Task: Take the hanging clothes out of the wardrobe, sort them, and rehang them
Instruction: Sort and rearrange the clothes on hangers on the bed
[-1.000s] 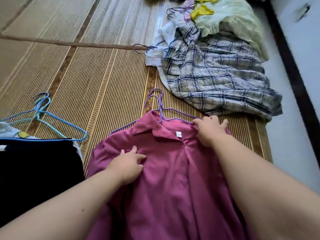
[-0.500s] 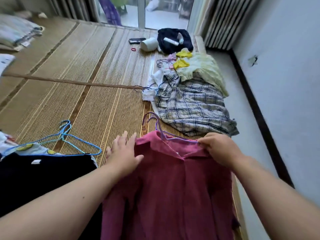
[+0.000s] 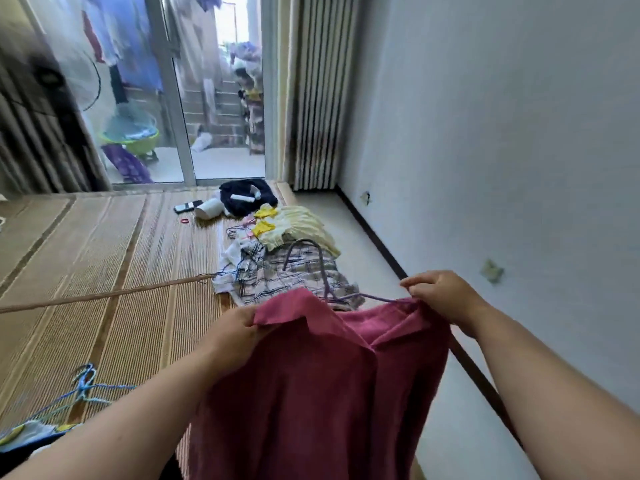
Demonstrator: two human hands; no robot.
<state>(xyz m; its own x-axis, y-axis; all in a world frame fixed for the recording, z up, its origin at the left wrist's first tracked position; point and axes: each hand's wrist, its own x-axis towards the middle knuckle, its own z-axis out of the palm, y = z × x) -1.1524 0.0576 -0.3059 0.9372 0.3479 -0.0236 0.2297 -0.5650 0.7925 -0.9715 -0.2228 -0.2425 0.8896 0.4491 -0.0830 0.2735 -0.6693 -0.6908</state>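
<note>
Fingers of left hand (image 3: 232, 336) and right hand (image 3: 443, 296) tight around magenta shirt (image 3: 311, 393) on hanger (image 3: 325, 275).

Bare forearms (image 3: 138, 427), left hand (image 3: 231, 337), right hand (image 3: 445, 296)

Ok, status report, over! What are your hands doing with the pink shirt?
Left hand grips pink shirt at one shoulder. Right hand pinches the other, at the purple hanger. Shirt held up. Clothes pile ahead, not blocking.
</note>
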